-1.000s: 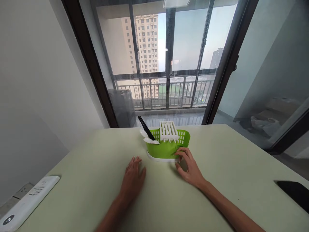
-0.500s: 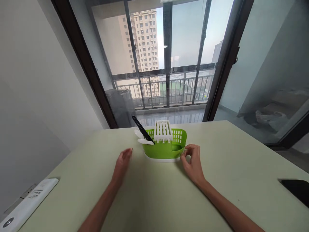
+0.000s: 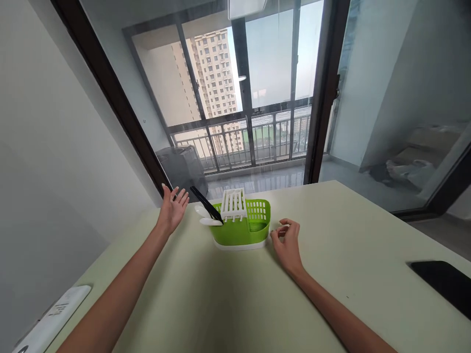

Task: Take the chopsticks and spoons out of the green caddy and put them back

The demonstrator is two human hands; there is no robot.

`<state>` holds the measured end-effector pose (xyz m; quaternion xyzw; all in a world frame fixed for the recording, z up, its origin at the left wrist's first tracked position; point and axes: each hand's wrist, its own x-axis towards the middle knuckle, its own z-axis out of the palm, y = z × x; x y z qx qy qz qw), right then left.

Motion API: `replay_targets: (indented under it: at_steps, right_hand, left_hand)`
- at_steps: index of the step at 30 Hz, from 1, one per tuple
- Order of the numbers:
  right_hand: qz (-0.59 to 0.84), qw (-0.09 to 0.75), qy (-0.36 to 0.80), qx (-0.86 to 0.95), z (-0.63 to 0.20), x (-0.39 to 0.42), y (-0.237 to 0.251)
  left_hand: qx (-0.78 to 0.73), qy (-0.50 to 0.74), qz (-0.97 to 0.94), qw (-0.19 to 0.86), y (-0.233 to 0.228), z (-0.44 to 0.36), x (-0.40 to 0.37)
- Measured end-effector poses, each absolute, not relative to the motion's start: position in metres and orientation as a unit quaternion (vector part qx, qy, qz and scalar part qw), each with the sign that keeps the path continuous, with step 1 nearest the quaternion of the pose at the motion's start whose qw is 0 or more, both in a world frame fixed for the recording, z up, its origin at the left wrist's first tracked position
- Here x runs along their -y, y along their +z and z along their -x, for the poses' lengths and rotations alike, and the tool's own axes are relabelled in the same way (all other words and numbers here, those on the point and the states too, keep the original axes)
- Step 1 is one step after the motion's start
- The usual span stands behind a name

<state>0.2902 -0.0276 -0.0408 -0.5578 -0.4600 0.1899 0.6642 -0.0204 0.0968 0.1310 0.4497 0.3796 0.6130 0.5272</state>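
Left hand (image 3: 172,208) lifts open-palmed beside the black utensil (image 3: 205,204), right hand (image 3: 287,241) rests loosely curled and empty by the green caddy (image 3: 241,230), nothing pulled out yet.

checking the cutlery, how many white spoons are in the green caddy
2 show: both white spoons lean out of the left end of the green caddy, one behind the other, beside the black utensil. More may be hidden inside.
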Motion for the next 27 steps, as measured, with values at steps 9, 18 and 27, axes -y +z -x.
replay_targets:
  at_steps: [9, 18, 27]
  right_hand:
    - [0.575, 0.673, 0.204, 0.418, -0.297, 0.015, -0.047]
    - [0.580, 0.671, 0.213, 0.409, -0.298, 0.014, -0.049]
    - [0.588, 0.665, 0.218, 0.406, -0.299, 0.014, -0.050]
  left_hand:
    - [-0.432, 0.591, -0.456, 0.506, 0.138, 0.037, -0.127]
    - [-0.386, 0.522, -0.563, 0.512, 0.158, -0.007, -0.137]
    - [-0.391, 0.545, -0.533, 0.516, 0.166, -0.048, -0.139]
